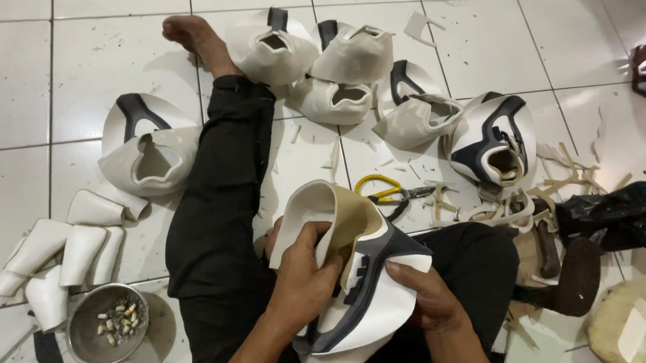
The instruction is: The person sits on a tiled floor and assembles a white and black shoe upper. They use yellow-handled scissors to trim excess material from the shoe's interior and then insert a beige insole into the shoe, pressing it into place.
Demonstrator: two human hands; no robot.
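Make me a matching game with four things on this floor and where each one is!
Things:
1. Round metal bowl
2. Yellow-handled scissors
3. Crumpled black plastic bag
4. White and black shoe upper

Places:
A. Held in both hands, left hand and right hand
B. Right edge of the floor
C. Bottom left, holding small butts
D. Middle of the floor, just beyond the knee

Pairs: 1-C, 2-D, 3-B, 4-A
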